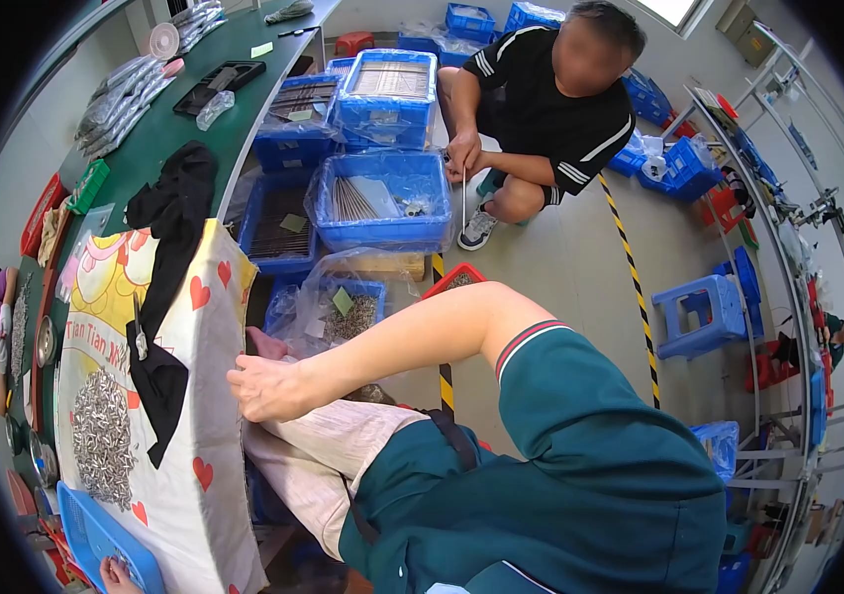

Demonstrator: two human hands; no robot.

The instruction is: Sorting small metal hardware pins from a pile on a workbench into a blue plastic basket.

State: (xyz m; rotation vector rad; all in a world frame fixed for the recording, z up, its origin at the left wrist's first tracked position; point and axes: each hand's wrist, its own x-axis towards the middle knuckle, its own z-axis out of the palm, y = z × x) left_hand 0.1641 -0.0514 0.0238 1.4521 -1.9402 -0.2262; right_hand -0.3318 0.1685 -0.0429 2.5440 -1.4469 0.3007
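Note:
My right hand (pixel 275 388) is beside the table's right edge, its fingers curled closed; their undersides are hidden, so I cannot make out what they hold, if anything. At the lower left, the fingertips of my left hand (pixel 119 577) reach into a blue plastic tray (pixel 110 535) with small metal pieces by them. The fingers look bent together, and the picture's edge cuts off the rest of that hand. Beyond the tray, a pile of small silver metal parts (pixel 102 441) lies on a printed cloth (pixel 199 515) with red hearts. A black cloth (pixel 159 381) trails across it.
Blue bins (pixel 382 233) of metal rods and parts crowd the floor beside the green table (pixel 159 124). A co-worker (pixel 560 109) squats behind them, holding a thin rod (pixel 463 203). A red tray (pixel 456 280) is nearer. Blue stools (pixel 694 312) and a metal rack (pixel 798 297) stand right.

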